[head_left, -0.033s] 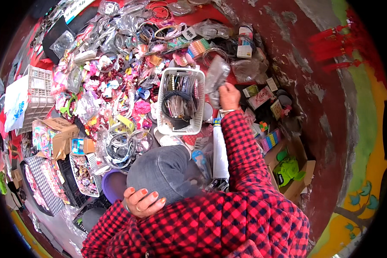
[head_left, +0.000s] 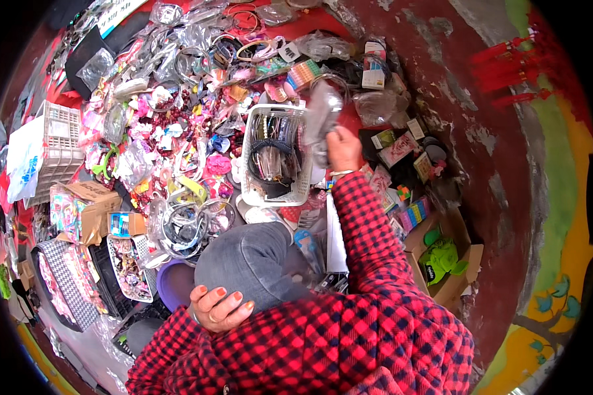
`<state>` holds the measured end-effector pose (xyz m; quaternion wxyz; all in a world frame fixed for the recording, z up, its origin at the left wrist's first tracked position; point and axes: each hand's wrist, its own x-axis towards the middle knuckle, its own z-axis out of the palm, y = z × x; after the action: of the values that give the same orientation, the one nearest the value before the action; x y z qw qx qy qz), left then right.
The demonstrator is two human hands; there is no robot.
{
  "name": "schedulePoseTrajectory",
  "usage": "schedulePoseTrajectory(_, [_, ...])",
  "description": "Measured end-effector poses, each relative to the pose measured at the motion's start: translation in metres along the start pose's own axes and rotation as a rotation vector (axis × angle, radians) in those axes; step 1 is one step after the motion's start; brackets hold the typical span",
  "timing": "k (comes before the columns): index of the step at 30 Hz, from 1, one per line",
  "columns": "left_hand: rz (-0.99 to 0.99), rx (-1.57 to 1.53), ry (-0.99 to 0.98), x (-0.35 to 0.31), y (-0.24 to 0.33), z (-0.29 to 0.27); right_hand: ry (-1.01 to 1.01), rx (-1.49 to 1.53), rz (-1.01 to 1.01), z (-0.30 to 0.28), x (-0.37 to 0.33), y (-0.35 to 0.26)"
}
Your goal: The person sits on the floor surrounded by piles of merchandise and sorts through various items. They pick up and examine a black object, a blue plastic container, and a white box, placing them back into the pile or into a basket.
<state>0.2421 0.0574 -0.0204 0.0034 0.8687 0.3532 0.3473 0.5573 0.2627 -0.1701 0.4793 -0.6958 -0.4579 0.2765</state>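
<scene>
My right hand is closed on a clear plastic bag, held up by its lower end; the bag is smeared by motion and its contents I cannot make out. Just left of it stands a white plastic basket, filled with headbands, among them a black braided headband. My left hand lies against my grey-trousered knee, fingers spread a little, with nothing in it.
Hair accessories and bagged headbands cover the left and far side. A white crate, a cardboard box and a purple basin stand left. At right are small boxes and a carton with a green item.
My right hand has shifted a little to the left with the plastic bag, which now overlaps the basket's right rim. My left hand stays where it was.
</scene>
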Motion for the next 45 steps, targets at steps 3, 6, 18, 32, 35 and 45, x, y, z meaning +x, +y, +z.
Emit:
schedulePoseTrajectory(3, [-0.002, 0.004, -0.009, -0.002, -0.002, -0.005, -0.200, -0.032, -0.330, 0.062, -0.049, -0.059])
schedulePoseTrajectory(6, [0.018, 0.020, 0.005, -0.002, -0.004, -0.006, -0.624, -0.097, -0.459, 0.085, -0.080, -0.116])
schedulePoseTrajectory(18, [0.003, -0.032, 0.034, -0.005, -0.006, -0.003, -0.803, -0.654, 0.423, 0.015, -0.038, 0.116])
schedulePoseTrajectory(32, [0.028, -0.023, -0.002, 0.003, -0.004, -0.006, -0.681, -0.424, 0.399, -0.013, -0.045, 0.113])
schedulePoseTrajectory(35, [0.055, -0.022, 0.020, 0.003, -0.005, -0.004, -0.569, -0.040, 0.563, -0.058, -0.056, 0.156])
schedulePoseTrajectory(45, [0.043, -0.032, 0.018, 0.000, -0.005, -0.004, 0.450, 0.484, 0.987, -0.126, -0.056, 0.128])
